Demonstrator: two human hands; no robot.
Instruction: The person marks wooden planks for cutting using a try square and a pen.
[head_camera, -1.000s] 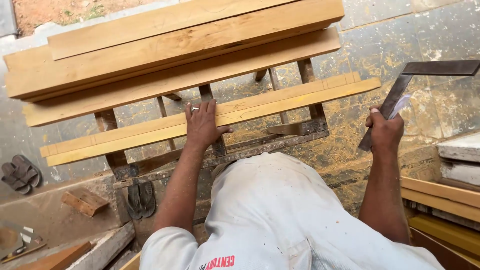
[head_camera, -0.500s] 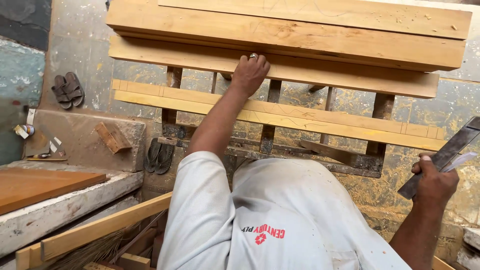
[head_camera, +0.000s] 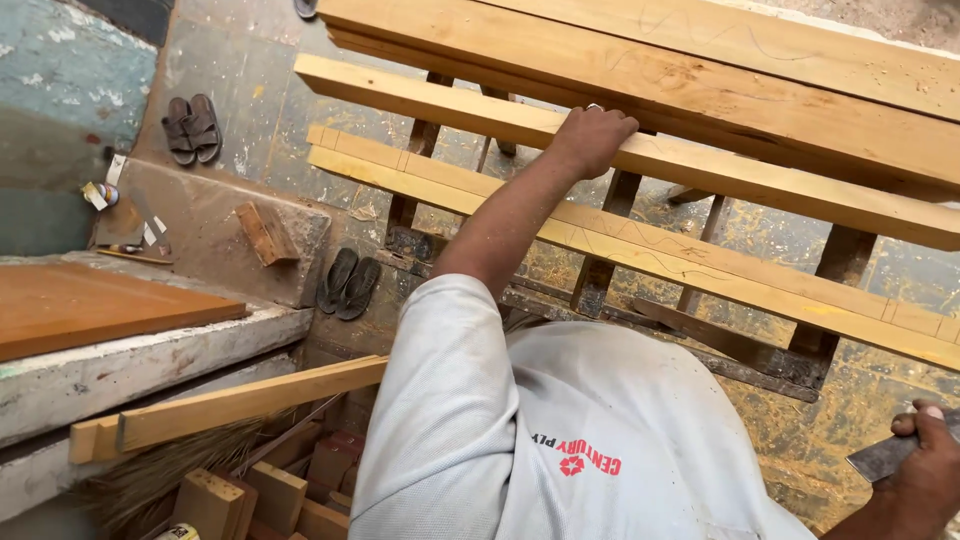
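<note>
My left hand (head_camera: 595, 135) reaches forward, its fingers curled over the far edge of a long pale wooden plank (head_camera: 760, 185) that lies across a metal stand (head_camera: 598, 282). Just behind that plank lies a stack of thicker planks (head_camera: 700, 70). Nearer to me lie two thin strips (head_camera: 700, 262) with pencil marks, side by side on the same stand. My right hand (head_camera: 930, 475) is low at the bottom right corner, closed on the dark steel blade of a try square (head_camera: 880, 457), most of which is out of view.
Two pairs of sandals (head_camera: 192, 128) (head_camera: 348, 283) lie on the sawdust-covered floor at left. A wood block (head_camera: 265, 232) sits on a concrete step. A brown board (head_camera: 90, 305), a loose batten (head_camera: 240, 405) and several offcuts (head_camera: 270, 490) are at lower left.
My view has swung left and down. My left hand left the near strips, reached to the farther plank and closed over its edge. My right hand with the square dropped to the frame's corner.
</note>
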